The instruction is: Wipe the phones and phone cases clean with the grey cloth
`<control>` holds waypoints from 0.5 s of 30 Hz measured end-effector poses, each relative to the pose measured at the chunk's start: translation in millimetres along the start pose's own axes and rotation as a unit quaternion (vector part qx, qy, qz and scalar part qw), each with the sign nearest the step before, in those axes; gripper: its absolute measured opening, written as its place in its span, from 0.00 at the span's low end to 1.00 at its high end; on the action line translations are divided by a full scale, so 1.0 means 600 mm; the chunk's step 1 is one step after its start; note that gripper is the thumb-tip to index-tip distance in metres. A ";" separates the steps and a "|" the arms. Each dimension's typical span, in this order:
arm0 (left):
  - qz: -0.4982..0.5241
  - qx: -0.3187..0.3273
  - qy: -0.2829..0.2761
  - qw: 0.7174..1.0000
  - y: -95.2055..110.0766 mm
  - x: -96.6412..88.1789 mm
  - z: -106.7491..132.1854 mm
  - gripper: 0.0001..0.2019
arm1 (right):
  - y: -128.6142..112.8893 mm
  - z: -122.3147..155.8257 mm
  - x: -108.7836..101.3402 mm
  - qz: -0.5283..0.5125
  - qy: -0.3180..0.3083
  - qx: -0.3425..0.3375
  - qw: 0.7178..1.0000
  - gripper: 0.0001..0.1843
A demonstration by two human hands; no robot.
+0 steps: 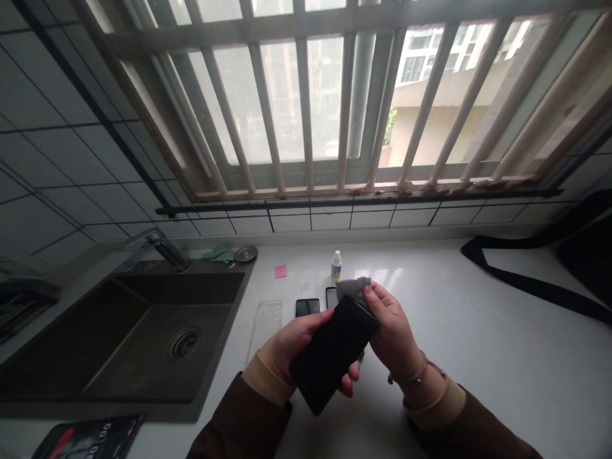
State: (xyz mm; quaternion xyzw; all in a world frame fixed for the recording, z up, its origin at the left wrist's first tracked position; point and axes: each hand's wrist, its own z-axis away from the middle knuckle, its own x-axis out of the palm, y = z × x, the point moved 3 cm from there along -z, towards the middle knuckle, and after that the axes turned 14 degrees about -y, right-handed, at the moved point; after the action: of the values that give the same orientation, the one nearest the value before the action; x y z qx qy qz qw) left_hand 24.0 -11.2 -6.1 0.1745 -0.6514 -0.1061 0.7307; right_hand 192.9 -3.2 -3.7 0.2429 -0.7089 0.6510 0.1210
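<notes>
A black smartphone [332, 357] with a dark screen is held tilted above the white counter. My left hand [297, 335] is closed around it, thumb on the near-left edge and fingertips showing past the opposite side. At the phone's upper end, my right hand [389, 319] pinches a small grey cloth [354, 290] between thumb and fingers. The cloth touches or hangs just behind the phone's top edge; I cannot tell which. Beyond the hands stands a small white bottle [336, 265]. Another phone [307, 307] lies flat nearby, and a dark-framed device [331, 296] is mostly hidden behind the cloth.
A clear phone case [265, 325] and a pink sticky note [280, 271] lie on the counter [478, 357]. To the left is a sink [129, 344] with a faucet [167, 248], a green cloth [220, 255] and a drain cover [246, 254]. A black strap [502, 274] lies right.
</notes>
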 end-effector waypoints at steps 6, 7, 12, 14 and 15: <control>0.002 0.035 0.015 0.999 0.005 0.003 -0.002 0.35 | 0.004 -0.002 -0.008 0.049 -0.001 -0.020 0.999 0.21; 0.005 0.045 0.017 0.999 0.007 0.003 -0.002 0.35 | 0.005 -0.002 -0.009 0.053 0.000 -0.024 0.998 0.20; 0.008 0.092 0.039 0.995 0.019 0.001 -0.001 0.34 | 0.002 -0.005 -0.011 0.045 0.001 -0.055 0.997 0.18; 0.006 0.106 0.052 0.993 0.023 0.002 0.001 0.34 | 0.000 -0.006 -0.011 0.042 0.009 -0.064 0.997 0.17; 0.005 0.113 0.058 0.992 0.025 0.002 0.002 0.34 | -0.001 -0.006 -0.011 0.043 0.014 -0.067 0.997 0.17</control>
State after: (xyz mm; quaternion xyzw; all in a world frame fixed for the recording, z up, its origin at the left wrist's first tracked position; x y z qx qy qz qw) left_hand 22.1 2.0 1.2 0.2584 -0.6167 -0.0183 0.7434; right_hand 198.6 1.8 -5.9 0.1946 -0.7591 0.6097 0.1189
